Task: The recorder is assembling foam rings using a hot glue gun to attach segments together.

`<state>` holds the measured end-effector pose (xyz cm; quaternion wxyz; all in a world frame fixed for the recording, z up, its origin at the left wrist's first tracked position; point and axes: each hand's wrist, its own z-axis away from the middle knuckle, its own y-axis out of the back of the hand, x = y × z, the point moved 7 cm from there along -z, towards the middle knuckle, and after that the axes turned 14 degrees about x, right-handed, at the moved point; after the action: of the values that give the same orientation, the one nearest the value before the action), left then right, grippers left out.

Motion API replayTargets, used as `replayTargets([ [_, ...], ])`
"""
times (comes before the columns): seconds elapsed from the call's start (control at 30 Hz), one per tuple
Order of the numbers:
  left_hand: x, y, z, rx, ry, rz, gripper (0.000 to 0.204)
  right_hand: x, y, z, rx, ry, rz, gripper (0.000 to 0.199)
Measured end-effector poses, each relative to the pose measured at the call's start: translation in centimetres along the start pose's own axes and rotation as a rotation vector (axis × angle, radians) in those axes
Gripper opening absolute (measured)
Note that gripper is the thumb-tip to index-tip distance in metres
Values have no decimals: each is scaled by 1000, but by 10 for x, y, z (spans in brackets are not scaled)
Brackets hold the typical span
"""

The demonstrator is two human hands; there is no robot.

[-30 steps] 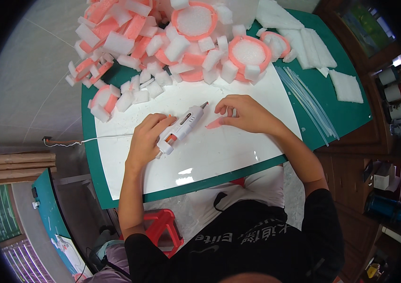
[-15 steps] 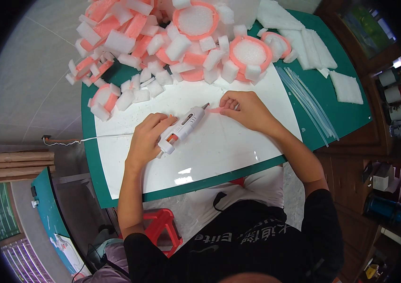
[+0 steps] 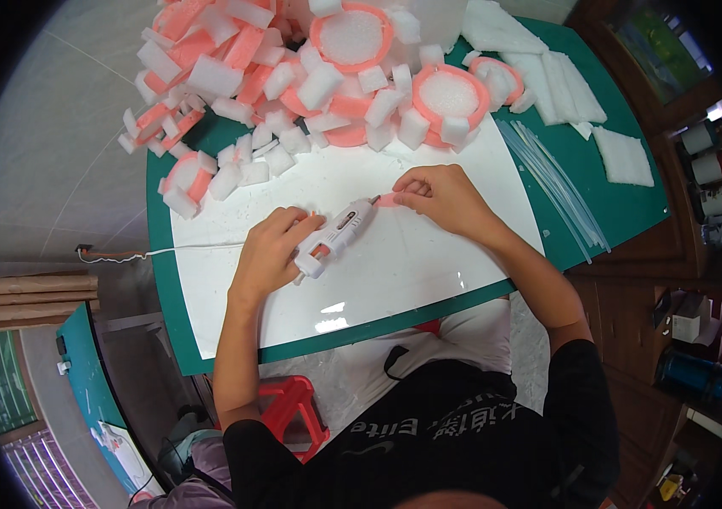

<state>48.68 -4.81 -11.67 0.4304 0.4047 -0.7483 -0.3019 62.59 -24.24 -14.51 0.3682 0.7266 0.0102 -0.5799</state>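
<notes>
Left hand (image 3: 269,254) clamped on white hot glue gun (image 3: 335,237), nozzle touching small pink foam piece (image 3: 388,200) on white sheet (image 3: 395,271) of worktop (image 3: 607,204). Right hand (image 3: 441,197) pinching that piece flat. Judgement: keep nozzle low, bead thin, fingertips off glue line. Piece mostly hidden under fingers; glue itself not discernible. Glue sticks (image 3: 556,187) right of sheet, foam pile (image 3: 327,76) behind.
</notes>
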Motion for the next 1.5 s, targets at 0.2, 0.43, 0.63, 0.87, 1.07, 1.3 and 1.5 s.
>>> replayTargets([
  [0.2,3,0,-1,-21,-15,-24,41,-2,0,1,1,15,-8,24],
  [0.43,5,0,-1,-43,-6,-34,44,-2,-2,1,-13,7,5,23],
  [0.63,6,0,-3,-62,-6,-59,44,-3,-3,1,-22,4,7,21],
  [0.87,-2,-4,5,-83,1,-52,44,7,-8,0,16,37,-12,18],
  [1.07,9,-2,0,69,-56,17,39,8,-4,-1,108,349,-62,14],
  [1.3,5,3,-3,62,34,-19,44,3,10,-3,178,251,-198,11],
  [1.5,-1,3,1,103,59,-35,44,0,10,-2,152,295,-177,10],
])
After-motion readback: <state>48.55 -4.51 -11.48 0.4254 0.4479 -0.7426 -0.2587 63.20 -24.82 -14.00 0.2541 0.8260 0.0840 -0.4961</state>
